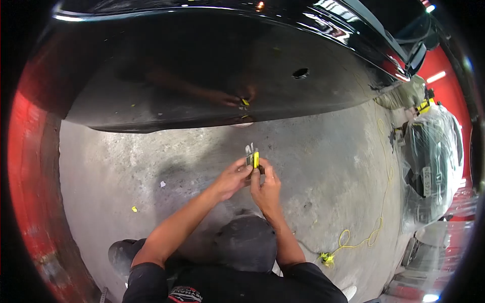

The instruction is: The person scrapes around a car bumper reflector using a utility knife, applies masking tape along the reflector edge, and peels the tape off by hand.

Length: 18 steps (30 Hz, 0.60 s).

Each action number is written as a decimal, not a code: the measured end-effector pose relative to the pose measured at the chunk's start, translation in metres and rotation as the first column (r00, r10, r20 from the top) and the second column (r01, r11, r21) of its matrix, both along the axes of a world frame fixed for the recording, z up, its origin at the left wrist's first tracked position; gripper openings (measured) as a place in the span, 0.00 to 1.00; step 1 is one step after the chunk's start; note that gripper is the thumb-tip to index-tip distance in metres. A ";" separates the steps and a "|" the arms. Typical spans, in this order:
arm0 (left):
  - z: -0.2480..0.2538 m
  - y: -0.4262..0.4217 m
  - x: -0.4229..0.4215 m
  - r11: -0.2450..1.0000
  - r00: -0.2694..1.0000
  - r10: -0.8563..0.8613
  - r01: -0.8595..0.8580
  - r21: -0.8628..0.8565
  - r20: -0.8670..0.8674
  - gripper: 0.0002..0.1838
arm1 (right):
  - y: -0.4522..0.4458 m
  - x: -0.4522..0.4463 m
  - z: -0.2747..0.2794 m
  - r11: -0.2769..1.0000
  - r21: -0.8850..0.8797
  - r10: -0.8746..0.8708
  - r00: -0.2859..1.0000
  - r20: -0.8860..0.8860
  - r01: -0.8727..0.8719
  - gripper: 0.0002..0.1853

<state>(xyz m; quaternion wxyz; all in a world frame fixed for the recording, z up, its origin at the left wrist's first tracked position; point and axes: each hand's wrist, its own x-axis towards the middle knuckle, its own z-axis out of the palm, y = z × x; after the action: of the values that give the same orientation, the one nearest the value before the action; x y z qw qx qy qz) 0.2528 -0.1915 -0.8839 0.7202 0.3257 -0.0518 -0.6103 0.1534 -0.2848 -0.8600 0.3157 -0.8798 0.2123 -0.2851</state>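
Yellow-and-grey piece pinched between left fingers (243, 172) and right fingers (256, 178), apart from black car panel (192, 65) ahead of them. Handling looks midway; can't tell what's left.

Fingers (256, 178) partly hide the yellow-edged item (256, 158), seemingly too small to identify.

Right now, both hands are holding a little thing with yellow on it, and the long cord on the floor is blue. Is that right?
Not quite: the head view shows the long cord on the floor is yellow, not blue. The left hand and right hand do hold the little thing.
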 end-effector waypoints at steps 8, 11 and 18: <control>0.015 -0.007 -0.014 0.996 0.979 0.050 -0.063 0.059 0.200 0.16 | -0.014 -0.011 0.022 0.915 0.363 -0.246 0.957 0.152 0.177 0.16; 0.022 -0.008 -0.007 0.997 0.967 0.002 0.017 -0.075 0.253 0.15 | -0.026 -0.030 0.029 0.903 0.412 -0.211 0.960 0.185 0.119 0.16; 0.078 -0.004 -0.018 0.989 0.985 0.101 -0.084 -0.123 0.140 0.19 | 0.004 -0.026 0.061 0.995 -0.043 -0.077 0.985 0.154 0.085 0.10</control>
<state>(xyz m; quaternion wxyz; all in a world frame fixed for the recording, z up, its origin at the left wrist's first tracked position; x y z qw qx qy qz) 0.2351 -0.1956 -0.8057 0.7600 0.3287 -0.1248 -0.5467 0.1270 -0.2808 -0.7986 0.2971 -0.8537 0.2159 -0.3691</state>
